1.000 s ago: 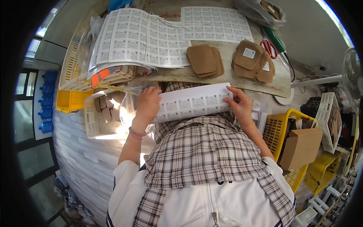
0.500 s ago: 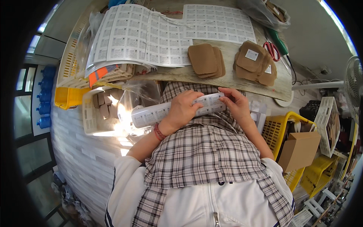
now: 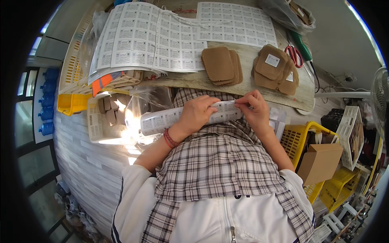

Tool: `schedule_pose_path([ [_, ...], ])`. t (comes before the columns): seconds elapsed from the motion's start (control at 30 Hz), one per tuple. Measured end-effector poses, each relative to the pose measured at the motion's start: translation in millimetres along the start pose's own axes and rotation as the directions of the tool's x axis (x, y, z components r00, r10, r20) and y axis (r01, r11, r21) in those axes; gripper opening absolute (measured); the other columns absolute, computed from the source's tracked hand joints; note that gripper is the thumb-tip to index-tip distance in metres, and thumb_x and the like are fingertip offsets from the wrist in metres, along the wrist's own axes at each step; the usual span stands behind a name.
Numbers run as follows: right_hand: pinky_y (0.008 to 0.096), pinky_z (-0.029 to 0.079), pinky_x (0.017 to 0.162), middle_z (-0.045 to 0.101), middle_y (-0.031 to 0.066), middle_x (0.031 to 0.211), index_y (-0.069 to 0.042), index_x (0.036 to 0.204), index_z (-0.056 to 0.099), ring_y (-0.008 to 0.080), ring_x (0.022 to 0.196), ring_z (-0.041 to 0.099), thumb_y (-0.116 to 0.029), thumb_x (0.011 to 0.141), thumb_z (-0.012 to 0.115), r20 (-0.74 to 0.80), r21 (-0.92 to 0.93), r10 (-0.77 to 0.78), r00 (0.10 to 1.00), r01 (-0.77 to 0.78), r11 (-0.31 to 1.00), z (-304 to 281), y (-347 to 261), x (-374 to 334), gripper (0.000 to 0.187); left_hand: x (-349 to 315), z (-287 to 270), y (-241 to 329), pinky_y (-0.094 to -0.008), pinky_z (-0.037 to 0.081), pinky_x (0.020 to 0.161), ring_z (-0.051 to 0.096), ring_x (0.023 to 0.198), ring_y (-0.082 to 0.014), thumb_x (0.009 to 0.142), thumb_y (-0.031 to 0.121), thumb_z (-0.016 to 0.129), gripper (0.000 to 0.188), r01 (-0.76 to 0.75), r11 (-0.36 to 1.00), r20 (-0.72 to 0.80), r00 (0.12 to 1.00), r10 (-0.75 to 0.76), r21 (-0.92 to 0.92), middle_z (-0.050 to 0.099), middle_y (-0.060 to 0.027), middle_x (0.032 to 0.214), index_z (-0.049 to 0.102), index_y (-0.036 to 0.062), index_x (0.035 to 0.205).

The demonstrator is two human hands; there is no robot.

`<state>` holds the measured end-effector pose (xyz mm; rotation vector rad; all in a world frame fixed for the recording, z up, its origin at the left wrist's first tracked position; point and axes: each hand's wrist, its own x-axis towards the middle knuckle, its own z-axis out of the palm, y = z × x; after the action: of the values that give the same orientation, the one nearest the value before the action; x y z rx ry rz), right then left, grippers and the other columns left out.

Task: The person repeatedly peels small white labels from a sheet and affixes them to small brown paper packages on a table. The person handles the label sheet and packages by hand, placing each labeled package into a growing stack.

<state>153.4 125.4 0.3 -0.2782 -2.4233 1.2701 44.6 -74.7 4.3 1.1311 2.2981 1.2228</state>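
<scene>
A curved sheet of printed labels [image 3: 162,120] lies across my lap, over a plaid apron [image 3: 210,162]. Wrapped over its middle, my left hand [image 3: 198,114] grips it with the thumb on top. At the sheet's right end, the thumb and fingertips of my right hand [image 3: 253,107] are pinched together on its upper corner. Whether a single label is between those fingertips is too small to tell. On the table edge ahead sit a stack of brown pads [image 3: 219,65] and, to its right, a pile of brown pads [image 3: 275,67] with small white labels on some.
More label sheets [image 3: 137,38] cover the table [image 3: 178,79] at the far left. Red-handled scissors [image 3: 293,56] and a green-handled tool [image 3: 300,44] lie at the right. A white basket [image 3: 95,121] stands left; a yellow crate [image 3: 292,139] with a cardboard box [image 3: 320,162] stands right.
My right hand has turned and lifted slightly, its fingers drawing into a tighter pinch at the sheet's corner. The left hand keeps its hold. The view has shifted a little.
</scene>
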Motion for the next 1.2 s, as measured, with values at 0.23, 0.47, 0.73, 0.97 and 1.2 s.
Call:
schedule_pose_path([
  [0.23, 0.0324, 0.052, 0.066, 0.062, 0.0071, 0.092, -0.011, 0.085, 0.073, 0.0241, 0.081, 0.062, 0.003, 0.074, 0.075, -0.032, -0.134, -0.436, 0.9, 0.428, 0.894, 5, 3, -2, 0.018, 28, -18, -15, -0.0283, 0.05, 0.072, 0.065, 0.079, -0.0147, 0.085, 0.01, 0.069, 0.023, 0.348, 0.932, 0.32, 0.898, -0.302, -0.098, 0.071, -0.0092, 0.087, 0.071, 0.0015, 0.106],
  [0.47, 0.0274, 0.049, 0.08, 0.058, 0.007, 0.105, -0.006, 0.085, 0.068, 0.0186, 0.088, 0.059, 0.0, 0.08, 0.076, -0.021, 0.338, -0.14, 0.99, 0.138, 0.931, 2, -1, 15, 0.012, 43, -18, -30, -0.0283, 0.049, 0.071, 0.063, 0.075, -0.0141, 0.084, 0.01, 0.069, 0.017, 0.39, 0.894, 0.401, 0.872, -0.281, -0.219, 0.07, -0.0085, 0.081, 0.071, 0.0017, 0.099],
  [0.73, 0.0202, 0.044, 0.072, 0.062, -0.0032, 0.087, -0.003, 0.097, 0.063, 0.0035, 0.078, 0.053, -0.008, 0.095, 0.065, -0.006, 0.629, 0.274, 0.962, -0.209, 0.748, 19, 32, 104, 0.006, 49, -15, -23, -0.0471, 0.043, 0.099, 0.053, 0.123, -0.0376, 0.083, 0.011, 0.067, 0.013, -0.242, 0.93, -0.002, 0.968, 0.252, 0.276, 0.054, -0.022, 0.134, 0.063, -0.0007, 0.087],
  [0.97, 0.0236, 0.047, 0.069, 0.064, -0.0005, 0.084, -0.001, 0.094, 0.065, 0.0069, 0.076, 0.056, -0.011, 0.092, 0.069, 0.024, 0.438, 0.276, 0.961, -0.258, 0.861, 68, 75, 144, 0.011, 61, 3, -38, -0.0524, 0.031, 0.113, 0.04, 0.138, -0.0393, 0.082, 0.008, 0.066, 0.012, -0.234, 0.906, 0.085, 0.972, 0.218, 0.353, 0.048, -0.0248, 0.142, 0.061, -0.0021, 0.088],
  [1.2, 0.0255, 0.049, 0.07, 0.066, 0.0018, 0.082, -0.001, 0.094, 0.066, 0.009, 0.074, 0.058, -0.011, 0.09, 0.07, -0.017, 0.29, 0.28, 0.96, -0.263, 0.92, 74, 69, 145, 0.012, 60, 4, -43, -0.0529, 0.032, 0.113, 0.041, 0.137, -0.0388, 0.082, 0.007, 0.066, 0.012, -0.231, 0.915, 0.072, 0.973, 0.22, 0.33, 0.049, -0.0249, 0.141, 0.061, -0.0024, 0.088],
])
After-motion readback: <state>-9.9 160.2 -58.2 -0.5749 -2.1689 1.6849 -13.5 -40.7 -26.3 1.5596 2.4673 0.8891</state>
